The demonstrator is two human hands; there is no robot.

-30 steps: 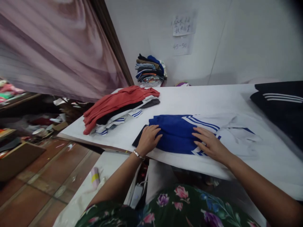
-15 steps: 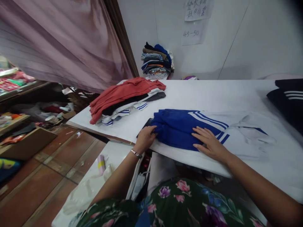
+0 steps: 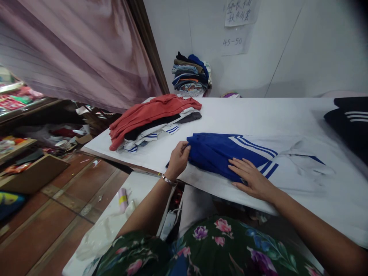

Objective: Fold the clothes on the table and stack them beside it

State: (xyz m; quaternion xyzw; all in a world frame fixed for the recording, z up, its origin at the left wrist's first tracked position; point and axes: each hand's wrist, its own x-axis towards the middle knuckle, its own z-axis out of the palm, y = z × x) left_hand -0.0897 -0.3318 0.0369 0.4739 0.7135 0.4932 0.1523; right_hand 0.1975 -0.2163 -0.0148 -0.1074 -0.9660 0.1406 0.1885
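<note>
A blue and white jacket with white stripes across its blue part lies folded lengthwise near the table's front edge. Its white part stretches off to the right. My left hand pinches the left end of the blue cloth. Spread flat, the fingers of my right hand rest on the near side of the blue part, by the stripes. A corner of something dark peeks out beside my left wrist.
Beyond my left hand lies a pile with a red garment on top. Dark striped clothes sit at the right. Folded clothes are stacked by the wall. A lower white surface holds a plastic bag and a pink roll.
My left hand has moved up and away from me, drawing the near left edge of the blue cloth inward. My right hand has shifted slightly left and toward me.
</note>
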